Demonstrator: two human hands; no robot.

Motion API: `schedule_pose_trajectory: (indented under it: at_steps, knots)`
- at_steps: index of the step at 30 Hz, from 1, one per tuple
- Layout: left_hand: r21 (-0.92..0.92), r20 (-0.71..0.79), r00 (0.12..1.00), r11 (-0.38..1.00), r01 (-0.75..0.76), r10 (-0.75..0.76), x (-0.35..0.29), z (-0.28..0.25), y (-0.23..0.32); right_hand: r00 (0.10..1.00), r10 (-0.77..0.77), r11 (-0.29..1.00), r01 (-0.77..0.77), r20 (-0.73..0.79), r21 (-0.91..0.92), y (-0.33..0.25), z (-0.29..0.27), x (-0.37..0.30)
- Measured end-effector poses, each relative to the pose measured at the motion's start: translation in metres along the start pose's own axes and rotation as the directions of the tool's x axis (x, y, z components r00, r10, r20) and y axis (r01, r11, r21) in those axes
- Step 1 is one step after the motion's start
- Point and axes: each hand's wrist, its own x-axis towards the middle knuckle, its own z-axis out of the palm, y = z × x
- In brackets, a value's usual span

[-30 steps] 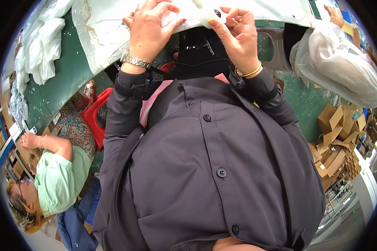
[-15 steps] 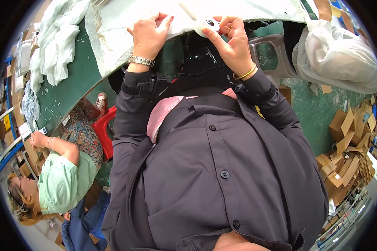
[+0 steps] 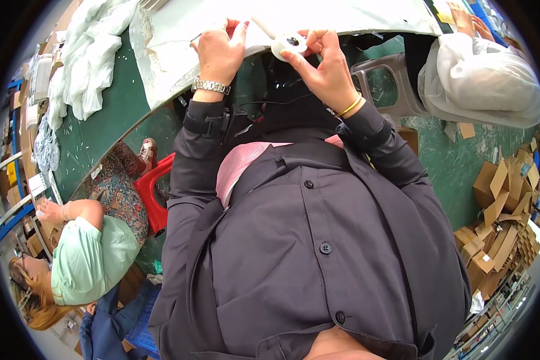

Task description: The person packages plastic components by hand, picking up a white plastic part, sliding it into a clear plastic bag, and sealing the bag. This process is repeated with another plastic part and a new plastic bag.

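My right hand [image 3: 324, 69] is shut on a small white roll of tape [image 3: 289, 43], held at the near edge of the white sheet [image 3: 180, 24] that covers the green table [image 3: 111, 114]. A strip of tape runs up and left from the roll. My left hand [image 3: 221, 51], with a metal watch on the wrist, rests on the sheet's edge; its fingers are curled, and what they pinch is too small to tell. My dark shirt fills the lower middle of the view.
A person in a pale green top [image 3: 87, 255] sits at my left beside a red stool [image 3: 153, 192]. A person in white [image 3: 483, 78] works at my right near a grey chair [image 3: 384, 84]. Crumpled white cloth [image 3: 87, 57] lies on the table. Cardboard scraps [image 3: 498, 222] litter the floor at right.
Both hands have drawn back toward the table's near edge, and the right hand has lifted the tape roll off the sheet. The view has tilted down.
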Motion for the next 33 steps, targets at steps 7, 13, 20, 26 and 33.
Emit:
schedule_pose_trajectory:
  at_steps: [7, 13, 20, 26, 33]
  knots:
    - [-0.037, -0.037, 0.997, 0.997, -0.074, 0.072, -0.009, -0.001, 0.010, 0.987, -0.142, 0.924, 0.158, 0.071, -0.347, -0.035, -0.012, -0.003]
    - [0.034, -0.081, 0.935, 0.939, -0.343, 0.344, 0.000, -0.012, 0.023, 0.996, -0.023, 0.933, 0.052, 0.086, -0.357, -0.048, 0.001, 0.009]
    - [-0.105, -0.123, 0.894, 0.890, -0.443, 0.430, -0.006, -0.028, 0.035, 0.986, -0.167, 0.890, 0.161, 0.025, -0.427, -0.029, 0.017, 0.033]
    - [-0.775, 0.004, 0.954, 0.601, 0.193, -0.301, -0.044, -0.024, 0.052, 0.996, -0.074, 0.915, 0.088, 0.051, -0.393, -0.032, 0.013, 0.029]
    - [-0.868, 0.450, 0.827, 0.052, 0.493, -0.337, -0.054, -0.025, 0.064, 0.998, 0.033, 0.970, -0.019, 0.053, -0.244, -0.031, 0.017, 0.034]
